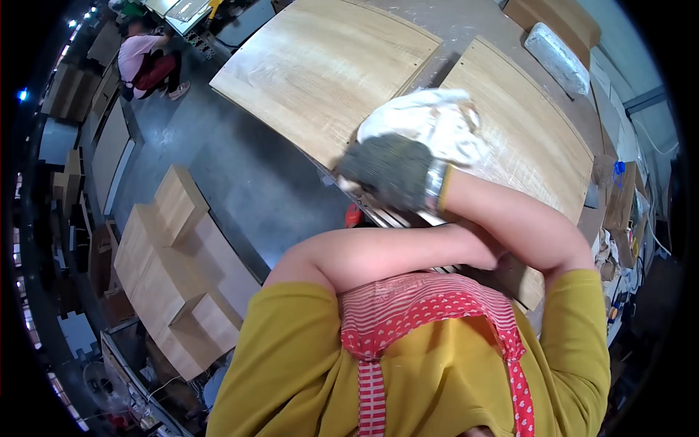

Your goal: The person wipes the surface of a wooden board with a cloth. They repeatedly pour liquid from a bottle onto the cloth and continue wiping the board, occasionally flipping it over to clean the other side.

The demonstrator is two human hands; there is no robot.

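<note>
My forearms cross in front of my body. My right hand (393, 171), in a dark grey knitted glove with a pale cuff, is over the near corner of the wood-grain boards. Its fingers are blurred, and whether they grip anything cannot be made out. Right behind the glove is a crumpled white cloth (429, 120) with brownish stains, overlapping two wood-grain panels, a left one (328, 62) and a right one (520, 124). My left arm reaches to the right beneath the right forearm; my left hand (496, 256) is mostly hidden there, fingers unseen.
A red object (353, 215) shows below the glove. Down on the left stands a stepped wooden piece (164, 273) on the grey floor (211, 156). A person in pink (149, 62) crouches at the far left. A plastic-wrapped package (557, 58) lies at the back right.
</note>
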